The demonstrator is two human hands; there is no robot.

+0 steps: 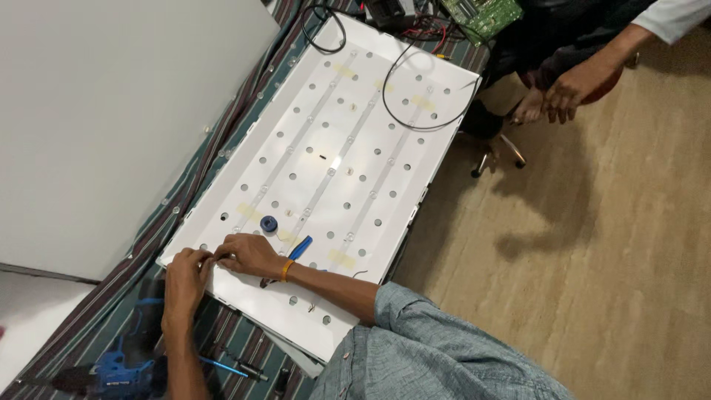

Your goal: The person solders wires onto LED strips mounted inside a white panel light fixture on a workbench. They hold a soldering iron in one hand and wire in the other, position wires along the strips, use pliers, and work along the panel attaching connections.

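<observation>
Sheet of pale grey board (111,111) fills the 10 o'clock quarter of the view, lying flat over a striped cloth (215,159). Wooden floor (592,244) takes the whole 3 o'clock side.

White perforated panel (348,148) runs diagonally from 7 o'clock up to 1 o'clock, resting on the cloth; three light strips (326,185) with small round lenses lie along its length, held by patches of yellowish tape. Black cable (422,126) loops across the panel's 1 o'clock end. Green circuit board (485,13) sits just past that end, at 12 o'clock.

Another person's hand (566,92), white sleeve, hangs at 2 o'clock beside a chair base (496,152), well apart from the panel work.

Blue power drill (118,363) lies on the cloth at 7 o'clock, a blue-handled screwdriver (226,367) just beside it at its 3 o'clock.

Left hand (185,274) and right hand (252,255) meet at the panel's near corner, 7 o'clock from centre. Both are curled, fingertips drawn together and touching each other at the panel edge, pinching something too small to make out. Right wrist carries an orange band (286,270).

Blue tape roll (269,223) stands on the panel at 12 o'clock of the right hand, near it. Blue-handled tool (300,247) lies just beside the right wrist, at its 1 o'clock.
</observation>
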